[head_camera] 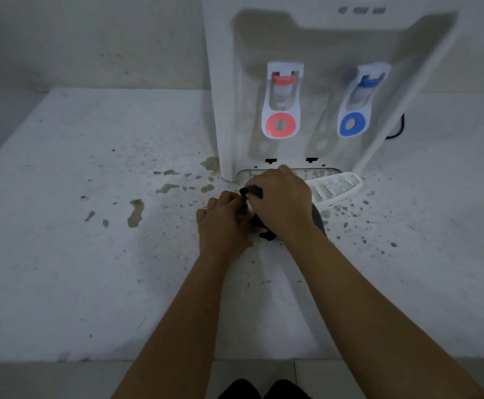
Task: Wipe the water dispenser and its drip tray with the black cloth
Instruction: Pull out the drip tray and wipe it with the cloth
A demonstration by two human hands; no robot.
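Note:
A white water dispenser point(315, 53) stands on a stained white counter, with a red tap point(282, 102) and a blue tap point(358, 102). At its foot lies the drip tray basin point(243, 175), and its white slotted grille point(335, 187) is tilted off to the right. My right hand point(281, 200) grips the black cloth point(253, 192) over the tray, in front of the dispenser's base. My left hand point(223, 223) sits just to the left, its fingers curled and pinching an edge of the cloth. Most of the cloth is hidden under my hands.
Brown puddles and dark specks point(135, 213) cover the counter point(91, 254) left and right of the tray. A black cord point(399, 131) shows behind the dispenser's right side. The counter's front edge runs near the bottom, with floor tiles point(62, 381) below.

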